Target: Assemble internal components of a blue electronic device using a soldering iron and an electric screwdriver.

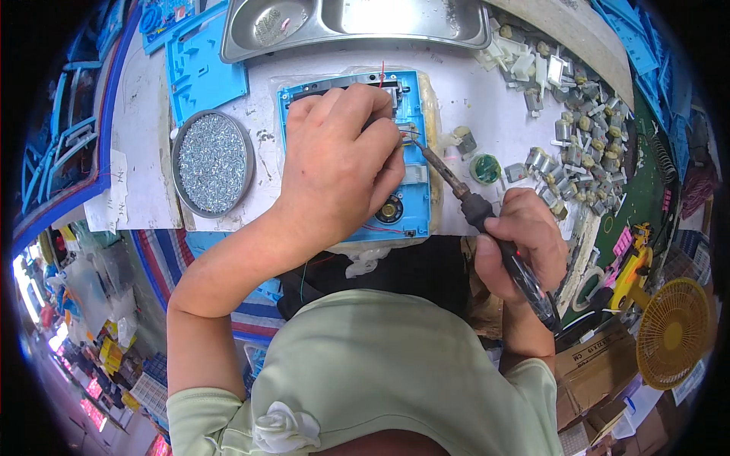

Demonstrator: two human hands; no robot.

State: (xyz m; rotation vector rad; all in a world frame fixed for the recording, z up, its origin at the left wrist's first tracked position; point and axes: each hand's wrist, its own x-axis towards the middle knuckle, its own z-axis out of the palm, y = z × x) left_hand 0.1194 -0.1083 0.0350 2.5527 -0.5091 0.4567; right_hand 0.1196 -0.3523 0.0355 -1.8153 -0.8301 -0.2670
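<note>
My right hand (525,243) grips a soldering iron (477,207) by its dark handle. The iron's metal tip points up and left, into a light-blue plastic casing (417,199) on the table. Over the casing's left and middle lies my left hand (342,156), its fingers curled and pressed together near the iron's tip. Whatever those fingers pinch is hidden behind them. Thin wires show beside the tip, and a red wire (382,72) stands up at the casing's far edge. A small round speaker (390,210) sits in the near part of the casing.
A round dish of screws (213,163) stands at left, beside a blue plastic panel (201,68). A metal tray (357,47) lies at the far side. Several small motors (585,144) are heaped at right, near a small green round container (484,169). A yellow fan (673,333) is lower right.
</note>
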